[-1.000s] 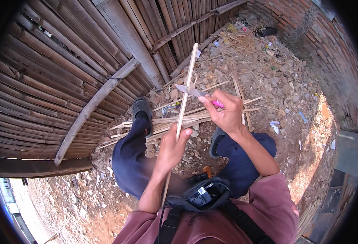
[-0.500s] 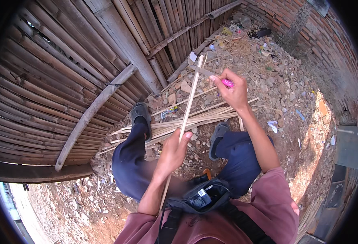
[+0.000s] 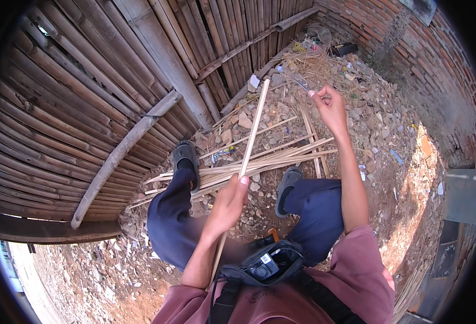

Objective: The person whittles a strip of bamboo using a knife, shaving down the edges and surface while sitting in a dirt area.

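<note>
My left hand (image 3: 228,208) is closed round a long pale bamboo strip (image 3: 256,127). The strip slants up and away from my lap, and its lower end runs back under my left forearm. My right hand (image 3: 331,109) is raised at the far right of the strip, fingers pinched on a knife. Only the thin blade of the knife (image 3: 301,85) shows, pointing left toward the strip's far end but apart from it. The knife's handle is hidden in my fingers. Below the held strip, a loose pile of similar strips (image 3: 281,159) lies on the ground between my feet.
A bamboo slat wall (image 3: 76,124) with a crosswise pole rises at the left. A brick wall (image 3: 437,59) stands at the far right. Stones and litter cover the ground (image 3: 367,124). An open dark waist bag (image 3: 262,264) sits at my lap.
My right hand has moved right with the knife, whose blade has left the strip. The pink handle seen before is now hidden. A thin curl at the strip's tip no longer shows.
</note>
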`<state>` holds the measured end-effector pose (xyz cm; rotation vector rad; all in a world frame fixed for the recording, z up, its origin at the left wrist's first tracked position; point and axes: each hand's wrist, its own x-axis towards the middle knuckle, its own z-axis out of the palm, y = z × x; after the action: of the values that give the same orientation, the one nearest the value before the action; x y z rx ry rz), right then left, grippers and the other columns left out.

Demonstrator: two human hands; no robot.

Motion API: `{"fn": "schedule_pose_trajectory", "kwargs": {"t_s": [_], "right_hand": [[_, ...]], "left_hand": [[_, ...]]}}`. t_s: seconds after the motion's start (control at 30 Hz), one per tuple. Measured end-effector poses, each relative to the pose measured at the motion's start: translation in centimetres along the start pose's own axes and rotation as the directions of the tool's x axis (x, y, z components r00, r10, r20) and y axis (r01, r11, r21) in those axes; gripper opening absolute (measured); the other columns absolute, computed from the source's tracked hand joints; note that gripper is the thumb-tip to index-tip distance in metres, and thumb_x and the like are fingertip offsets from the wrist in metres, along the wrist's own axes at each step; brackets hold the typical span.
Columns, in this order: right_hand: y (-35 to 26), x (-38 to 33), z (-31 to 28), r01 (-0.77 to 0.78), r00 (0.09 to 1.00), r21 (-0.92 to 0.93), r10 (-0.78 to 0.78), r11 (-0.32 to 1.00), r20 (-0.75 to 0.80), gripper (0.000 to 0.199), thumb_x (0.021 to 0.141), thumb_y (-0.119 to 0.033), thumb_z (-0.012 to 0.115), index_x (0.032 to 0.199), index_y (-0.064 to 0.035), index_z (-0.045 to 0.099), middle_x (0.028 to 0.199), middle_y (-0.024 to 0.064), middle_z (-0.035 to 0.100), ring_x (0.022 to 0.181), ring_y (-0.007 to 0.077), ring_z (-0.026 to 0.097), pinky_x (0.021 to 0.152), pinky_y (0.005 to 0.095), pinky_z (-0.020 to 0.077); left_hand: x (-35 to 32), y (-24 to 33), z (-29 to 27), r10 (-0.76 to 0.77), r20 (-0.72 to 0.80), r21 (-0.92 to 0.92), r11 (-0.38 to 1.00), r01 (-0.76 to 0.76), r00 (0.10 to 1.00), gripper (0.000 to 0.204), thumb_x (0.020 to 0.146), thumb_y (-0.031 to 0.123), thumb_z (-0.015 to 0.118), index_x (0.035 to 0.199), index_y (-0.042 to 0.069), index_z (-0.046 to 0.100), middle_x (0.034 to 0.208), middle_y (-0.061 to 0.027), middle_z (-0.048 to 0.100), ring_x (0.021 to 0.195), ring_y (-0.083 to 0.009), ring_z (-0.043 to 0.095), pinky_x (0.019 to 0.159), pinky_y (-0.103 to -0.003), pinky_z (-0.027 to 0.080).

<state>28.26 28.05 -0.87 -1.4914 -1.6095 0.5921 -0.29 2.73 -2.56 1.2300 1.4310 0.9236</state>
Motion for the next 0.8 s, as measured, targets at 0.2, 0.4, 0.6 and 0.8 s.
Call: {"fn": "schedule_pose_trajectory", "kwargs": {"t_s": [0.2, 0.4, 0.6, 0.8], "right_hand": [[-2.8, -3.5, 0.7, -0.086, 0.991, 0.572, 0.010, 0.816, 0.134, 0.027, 0.106, -0.023, 0.070, 0.089, -0.0099, 0.054, 0.075, -0.0026, 0.062, 0.063, 0.0018, 0.045, 0.054, 0.0229, 0.0314], [-5.7, -9.5, 4.0, 0.316, 0.905, 0.456, -0.409, 0.832, 0.118, 0.028, 0.095, -0.024, 0.083, 0.089, -0.0063, 0.063, 0.074, 0.0019, 0.068, 0.065, 0.0117, 0.063, 0.059, 0.0281, 0.0468], [-8.4, -11.9, 3.4, 0.513, 0.758, 0.293, -0.586, 0.807, 0.287, 0.030, 0.084, -0.019, 0.090, 0.077, -0.0034, 0.066, 0.067, 0.0066, 0.066, 0.060, 0.0187, 0.065, 0.056, 0.0318, 0.0476], [-8.0, -12.1, 3.3, 0.534, 0.693, 0.291, -0.608, 0.794, 0.387, 0.029, 0.081, -0.018, 0.092, 0.074, -0.0035, 0.068, 0.067, 0.0082, 0.069, 0.057, 0.0221, 0.067, 0.053, 0.0339, 0.0471]], "left_hand": [[-0.1, 1.2, -0.9, -0.018, -0.032, -0.198, 0.980, 0.011, 0.999, 0.039, 0.117, 0.043, 0.036, 0.098, 0.010, 0.044, 0.073, 0.0039, 0.041, 0.051, -0.0049, 0.034, 0.045, -0.025, 0.027], [0.0, 1.5, -0.9, -0.024, -0.044, -0.301, 0.954, 0.010, 0.999, 0.026, 0.117, 0.036, 0.043, 0.110, 0.011, 0.045, 0.074, 0.0039, 0.043, 0.049, -0.0030, 0.034, 0.043, -0.021, 0.030], [0.0, 1.1, -0.9, 0.042, -0.055, -0.326, 0.944, -0.058, 0.998, 0.048, 0.115, 0.053, 0.028, 0.120, 0.009, 0.045, 0.075, 0.0016, 0.045, 0.048, -0.0046, 0.038, 0.044, -0.021, 0.035], [0.1, 1.2, -1.3, 0.018, -0.101, -0.370, 0.927, -0.054, 0.995, 0.067, 0.112, 0.064, 0.017, 0.130, 0.005, 0.043, 0.077, -0.0006, 0.048, 0.049, -0.0059, 0.041, 0.047, -0.021, 0.039]]}}
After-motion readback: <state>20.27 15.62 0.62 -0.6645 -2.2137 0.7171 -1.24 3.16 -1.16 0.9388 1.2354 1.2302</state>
